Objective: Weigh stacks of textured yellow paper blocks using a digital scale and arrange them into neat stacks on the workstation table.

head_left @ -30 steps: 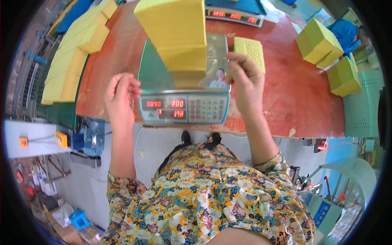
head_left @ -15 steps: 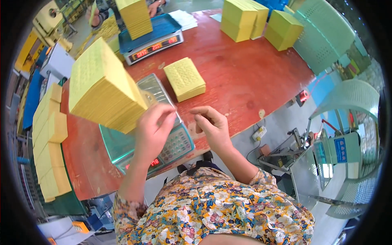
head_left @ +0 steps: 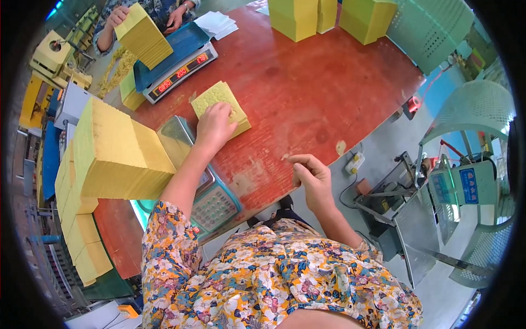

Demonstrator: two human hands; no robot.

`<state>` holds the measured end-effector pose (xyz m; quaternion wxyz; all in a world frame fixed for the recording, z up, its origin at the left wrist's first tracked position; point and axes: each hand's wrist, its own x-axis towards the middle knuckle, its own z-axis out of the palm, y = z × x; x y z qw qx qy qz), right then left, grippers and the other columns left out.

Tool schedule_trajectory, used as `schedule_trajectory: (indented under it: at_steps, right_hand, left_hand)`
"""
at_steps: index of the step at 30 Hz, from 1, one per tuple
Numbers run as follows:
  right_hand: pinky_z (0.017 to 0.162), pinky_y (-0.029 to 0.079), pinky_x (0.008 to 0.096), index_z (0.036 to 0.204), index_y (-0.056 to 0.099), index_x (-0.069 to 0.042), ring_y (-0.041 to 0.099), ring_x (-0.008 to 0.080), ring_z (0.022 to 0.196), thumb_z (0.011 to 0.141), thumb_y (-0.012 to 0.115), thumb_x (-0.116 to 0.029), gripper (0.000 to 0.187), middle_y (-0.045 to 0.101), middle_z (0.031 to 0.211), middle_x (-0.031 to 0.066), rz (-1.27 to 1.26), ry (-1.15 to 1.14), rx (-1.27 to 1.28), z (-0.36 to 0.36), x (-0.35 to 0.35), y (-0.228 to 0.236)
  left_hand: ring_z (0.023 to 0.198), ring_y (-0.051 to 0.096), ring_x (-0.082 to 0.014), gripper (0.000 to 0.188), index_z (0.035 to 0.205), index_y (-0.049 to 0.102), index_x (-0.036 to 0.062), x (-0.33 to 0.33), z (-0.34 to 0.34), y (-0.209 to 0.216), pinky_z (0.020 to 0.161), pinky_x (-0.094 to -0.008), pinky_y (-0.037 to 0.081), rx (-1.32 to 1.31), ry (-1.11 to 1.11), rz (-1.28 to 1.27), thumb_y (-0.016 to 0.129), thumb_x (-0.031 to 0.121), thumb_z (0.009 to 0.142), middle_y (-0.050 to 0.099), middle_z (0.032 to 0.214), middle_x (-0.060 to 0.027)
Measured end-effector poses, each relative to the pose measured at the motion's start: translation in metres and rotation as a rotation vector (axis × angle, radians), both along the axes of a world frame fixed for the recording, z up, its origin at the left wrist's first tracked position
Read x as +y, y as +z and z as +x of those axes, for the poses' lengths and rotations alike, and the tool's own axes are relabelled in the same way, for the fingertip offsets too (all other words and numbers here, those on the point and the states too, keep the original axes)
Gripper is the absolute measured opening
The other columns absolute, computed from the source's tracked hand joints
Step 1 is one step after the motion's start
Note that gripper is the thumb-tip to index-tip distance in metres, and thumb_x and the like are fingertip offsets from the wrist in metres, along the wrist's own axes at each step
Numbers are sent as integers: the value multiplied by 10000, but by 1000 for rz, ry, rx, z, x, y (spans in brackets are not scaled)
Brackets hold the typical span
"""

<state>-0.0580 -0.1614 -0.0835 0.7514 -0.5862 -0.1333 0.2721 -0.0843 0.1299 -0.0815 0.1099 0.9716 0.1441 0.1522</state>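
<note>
My left hand (head_left: 215, 127) is on a low stack of yellow sheets (head_left: 207, 98) with an embossed-looking top. Its fingers are bent and close together over the stack's upper face; the thumb is mostly hidden. My right hand (head_left: 313, 178) hovers above the near table edge, thumb and index finger curled toward each other, with nothing visible in them. By my left forearm a tall stack of yellow sheets (head_left: 118, 159) stands on a scale (head_left: 211, 205) with a teal-edged keypad, covering part of it.
Across the red table (head_left: 296, 93), a co-worker's hand (head_left: 118, 16) steadies a yellow stack (head_left: 143, 35) on a blue-trayed scale (head_left: 181, 71). White papers (head_left: 216, 24) lie nearby. Tall yellow blocks (head_left: 293, 19) stand at the far side. More yellow stacks (head_left: 85, 236) line the left; metal equipment (head_left: 416, 236) stands right.
My left hand has moved forward from beside the tall stack onto the low stack. My right hand has shifted slightly right. The co-worker's hand now grips the stack on the far scale, which tilts.
</note>
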Motion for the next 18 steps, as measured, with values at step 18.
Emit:
schedule_trajectory:
  at_steps: [18]
  right_hand:
    - [582,420,237,1064,663,20,507,66,620,956,572,-73,169,563,696,-10,-6,167,9,12,14,-3]
  left_hand:
    - [944,630,-339,100,863,574,8,-7,-11,-2,785,-410,533,-39,-86,128,637,62,808,641,983,-166]
